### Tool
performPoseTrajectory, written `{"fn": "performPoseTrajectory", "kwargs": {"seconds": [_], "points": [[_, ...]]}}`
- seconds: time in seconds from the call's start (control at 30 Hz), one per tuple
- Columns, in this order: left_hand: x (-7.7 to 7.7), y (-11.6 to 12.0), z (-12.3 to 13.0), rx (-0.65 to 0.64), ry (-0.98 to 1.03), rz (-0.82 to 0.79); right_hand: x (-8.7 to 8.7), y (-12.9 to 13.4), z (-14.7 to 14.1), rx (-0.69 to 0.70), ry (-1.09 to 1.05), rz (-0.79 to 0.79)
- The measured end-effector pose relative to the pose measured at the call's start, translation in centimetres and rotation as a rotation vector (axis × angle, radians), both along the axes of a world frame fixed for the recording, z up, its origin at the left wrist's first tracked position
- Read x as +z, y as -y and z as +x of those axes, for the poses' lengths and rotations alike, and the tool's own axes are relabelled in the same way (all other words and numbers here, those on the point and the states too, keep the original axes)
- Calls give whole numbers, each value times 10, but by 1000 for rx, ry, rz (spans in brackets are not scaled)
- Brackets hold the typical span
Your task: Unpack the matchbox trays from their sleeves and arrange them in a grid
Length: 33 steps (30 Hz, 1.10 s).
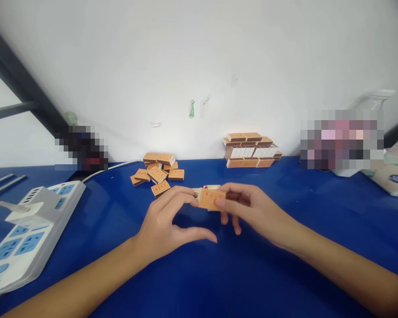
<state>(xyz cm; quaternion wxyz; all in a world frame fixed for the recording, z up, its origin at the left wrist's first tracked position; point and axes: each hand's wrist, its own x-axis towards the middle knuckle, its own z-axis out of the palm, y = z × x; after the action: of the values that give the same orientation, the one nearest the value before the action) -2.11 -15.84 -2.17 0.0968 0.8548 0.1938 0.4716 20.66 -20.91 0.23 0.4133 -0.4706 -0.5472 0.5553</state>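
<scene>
A glossy deep-blue tabletop (212, 282) spreads beneath and around the orange matchbox (212, 200), meeting a plain white wall (135, 57) behind it. Scraps of clear tape and one green scrap (192, 108) cling to the wall above the matchbox. Far to its left are a dark frame (16, 70) and a white power strip (49, 238) with blue socket faces; a pale bag (391, 172) sits far to its right. Two patches of the scene, one on each side, are blurred out.

The matchbox is a small flat cardboard block with red printing. Behind it and to its left lies a loose pile (157, 175) of similar boxes at odd angles; behind it and to its right rises a layered stack (250, 152), brown-edged, with white ends facing out in the middle. A white-edged piece (212, 190) with red match heads shows just behind it, partly covered.

The right hand (248, 203) has thumb and fingers clamped on the matchbox's right end. The left hand (172, 221) has its thumb spread away from its curled fingers, whose tips are at the left end; whether they touch is unclear.
</scene>
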Motion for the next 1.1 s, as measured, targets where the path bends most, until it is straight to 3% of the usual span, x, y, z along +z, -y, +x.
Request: {"fn": "performPoseTrajectory", "kwargs": {"seconds": [0.1,0.2,0.27,0.33,0.43,0.53,0.63,0.7,0.87,1.1], "points": [[-2,0,0,-15,-50,13,4,-8,10,-135,15,85],[-4,-1,1,-14,-56,25,9,-26,44,-336,114,258],[-4,-2,0,3,-51,22,11,-44,83,-591,230,454],[-3,-4,-1,11,-56,43,9,-62,127,-935,301,625],[6,-11,-5,32,-73,176,-1,-83,181,-1205,394,442],[18,-27,-14,190,-40,289,-14,-96,202,-1236,394,313],[25,-48,-27,417,-70,261,-21,-104,201,-1250,398,236],[27,-61,-37,492,-186,200,-22,-107,197,-1248,417,183],[31,-79,-55,423,-518,41,-22,-104,194,-1155,505,101],[40,-77,-59,389,-687,-21,-33,-104,199,-1034,465,177]]}}
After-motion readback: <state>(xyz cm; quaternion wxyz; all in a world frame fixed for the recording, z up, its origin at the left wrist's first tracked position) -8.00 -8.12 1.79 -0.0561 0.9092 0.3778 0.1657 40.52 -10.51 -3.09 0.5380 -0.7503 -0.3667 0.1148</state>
